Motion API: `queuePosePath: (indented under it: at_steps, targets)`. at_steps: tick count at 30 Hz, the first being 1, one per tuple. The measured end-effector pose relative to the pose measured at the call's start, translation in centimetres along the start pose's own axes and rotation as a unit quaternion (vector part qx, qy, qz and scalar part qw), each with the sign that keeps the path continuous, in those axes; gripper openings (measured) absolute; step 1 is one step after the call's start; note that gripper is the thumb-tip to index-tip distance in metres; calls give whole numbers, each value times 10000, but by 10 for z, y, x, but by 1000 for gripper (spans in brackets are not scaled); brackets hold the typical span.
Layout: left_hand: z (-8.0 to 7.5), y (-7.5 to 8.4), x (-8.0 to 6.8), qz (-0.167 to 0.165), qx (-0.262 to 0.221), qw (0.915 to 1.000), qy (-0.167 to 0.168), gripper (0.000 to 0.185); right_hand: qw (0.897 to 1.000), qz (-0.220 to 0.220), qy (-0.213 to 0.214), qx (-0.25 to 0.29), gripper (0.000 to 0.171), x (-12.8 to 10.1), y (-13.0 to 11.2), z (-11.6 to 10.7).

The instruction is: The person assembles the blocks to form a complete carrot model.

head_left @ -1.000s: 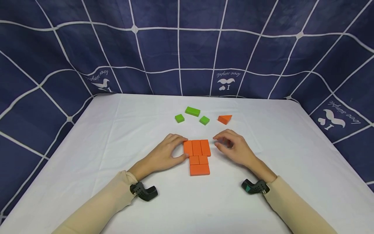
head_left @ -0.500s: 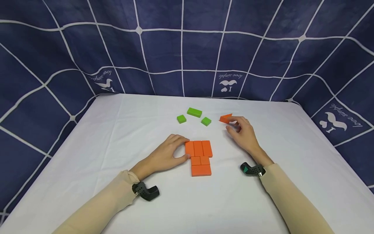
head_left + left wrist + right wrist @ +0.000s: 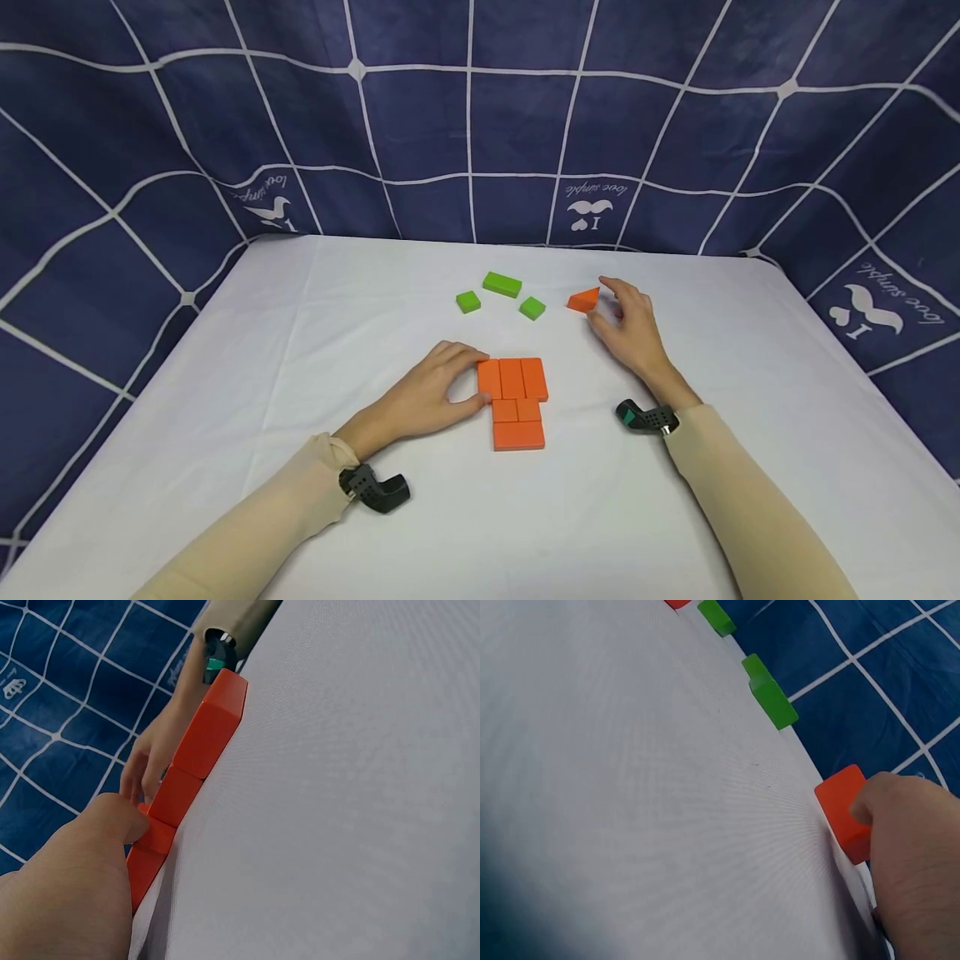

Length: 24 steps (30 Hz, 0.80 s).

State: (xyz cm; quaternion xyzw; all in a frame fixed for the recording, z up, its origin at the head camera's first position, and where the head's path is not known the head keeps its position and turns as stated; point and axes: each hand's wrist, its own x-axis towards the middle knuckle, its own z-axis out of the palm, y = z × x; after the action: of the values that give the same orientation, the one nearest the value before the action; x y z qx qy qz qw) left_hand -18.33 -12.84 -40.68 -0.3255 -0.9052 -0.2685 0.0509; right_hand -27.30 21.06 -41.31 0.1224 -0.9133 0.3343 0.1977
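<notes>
I see the right hand at the orange triangular block on the white tablecloth — thumb touching it, fingers loosely spread, not clamped. Left hand rests vs. the left edge of the orange block cluster, fingers curled on it. Three green blocks sit beyond, well apart.
</notes>
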Motion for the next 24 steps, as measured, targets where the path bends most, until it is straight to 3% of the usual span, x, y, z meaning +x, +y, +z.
queuePosePath:
  at_steps: [4, 11, 24]
  targets:
    - [-1, 1, 0, -15, 2, 10000, 8, 54, 9996, -17, -248, -157, 48, 1, -1, 0]
    - [0, 0, -1, -8, -45, 10000, 20, 54, 9995, 150, -233, -125, 38, -2, -2, 0]
    - [1, -2, -2, 41, -16, 10000, 79, 54, 9982, 425, -422, -100, 37, -19, -14, -7]
